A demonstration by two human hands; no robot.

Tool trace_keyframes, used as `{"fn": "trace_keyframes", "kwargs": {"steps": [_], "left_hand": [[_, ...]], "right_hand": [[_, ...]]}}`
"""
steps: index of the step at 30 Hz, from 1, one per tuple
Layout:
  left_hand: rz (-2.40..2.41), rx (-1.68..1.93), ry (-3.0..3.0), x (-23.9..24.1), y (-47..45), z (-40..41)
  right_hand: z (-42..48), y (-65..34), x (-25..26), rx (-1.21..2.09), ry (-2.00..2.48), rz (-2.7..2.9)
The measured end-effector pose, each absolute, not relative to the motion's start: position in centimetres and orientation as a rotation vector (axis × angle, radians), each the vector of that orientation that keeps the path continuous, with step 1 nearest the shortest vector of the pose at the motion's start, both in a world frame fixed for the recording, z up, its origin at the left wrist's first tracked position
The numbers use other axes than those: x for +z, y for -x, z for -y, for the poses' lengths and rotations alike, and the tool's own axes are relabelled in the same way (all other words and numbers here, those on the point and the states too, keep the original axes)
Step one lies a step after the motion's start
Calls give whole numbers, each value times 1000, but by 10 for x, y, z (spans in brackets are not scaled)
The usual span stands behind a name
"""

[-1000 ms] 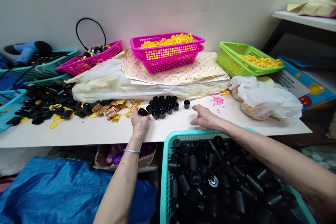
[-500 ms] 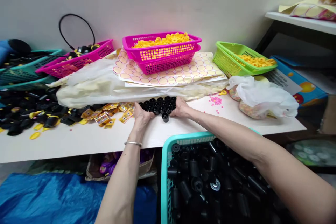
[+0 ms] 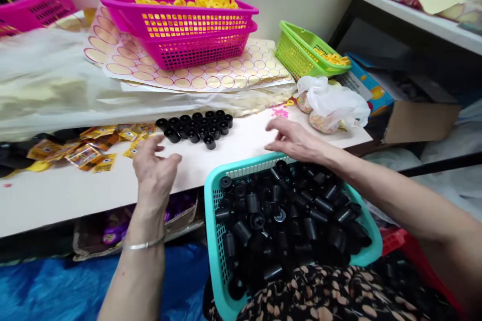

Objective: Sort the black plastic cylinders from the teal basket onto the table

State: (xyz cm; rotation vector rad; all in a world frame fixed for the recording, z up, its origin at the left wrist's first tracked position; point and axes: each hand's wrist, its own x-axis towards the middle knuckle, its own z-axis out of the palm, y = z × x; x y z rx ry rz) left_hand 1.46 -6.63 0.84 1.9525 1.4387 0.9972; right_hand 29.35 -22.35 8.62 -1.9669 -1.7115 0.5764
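Note:
Several small black plastic caps point(image 3: 196, 128) stand packed in a tight cluster on the white table point(image 3: 56, 195). My left hand point(image 3: 154, 170) hovers just in front and left of the cluster, fingers loosely spread, holding nothing. My right hand point(image 3: 295, 140) hangs over the table to the right of the cluster, fingers apart, empty. A teal basket point(image 3: 214, 220) full of loose black caps rests on my lap below both hands.
Stacked pink baskets point(image 3: 181, 25) with yellow rings sit on sheets of round stickers point(image 3: 241, 70). A green basket point(image 3: 301, 52), a white plastic bag point(image 3: 331, 105), yellow sachets point(image 3: 86, 153), a cardboard box point(image 3: 414, 115) and a shelf point(image 3: 410, 12) surround the work spot.
Both hands have let go of the cap cluster and drawn back towards me. The view has swung right and down, showing more of the teal basket.

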Motion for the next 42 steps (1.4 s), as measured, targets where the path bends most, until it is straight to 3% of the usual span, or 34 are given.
{"fn": "trace_keyframes", "kwargs": {"steps": [5,13,22,27,31,36,42], "left_hand": [[-1020,840,-1919,5,-21,141],[-946,837,-2198,-3,-35,145],[-1004,835,-2384,-8,-38,152],[-1040,846,-2452,-5,-40,158],[-999,825,-2706,15,-48,177],[-617,493,-2502,43,-76,214],[-460,76,-2583,43,-118,232]], "right_hand": [[290,-289,68,636,2074,1730],[275,-254,34,431,2552,1691],[288,-278,25,713,2024,1904],[288,-286,20,654,1928,1530],[286,-289,23,892,1637,1152],[291,-300,30,1047,1334,852],[303,-317,38,1164,1097,576]]}}
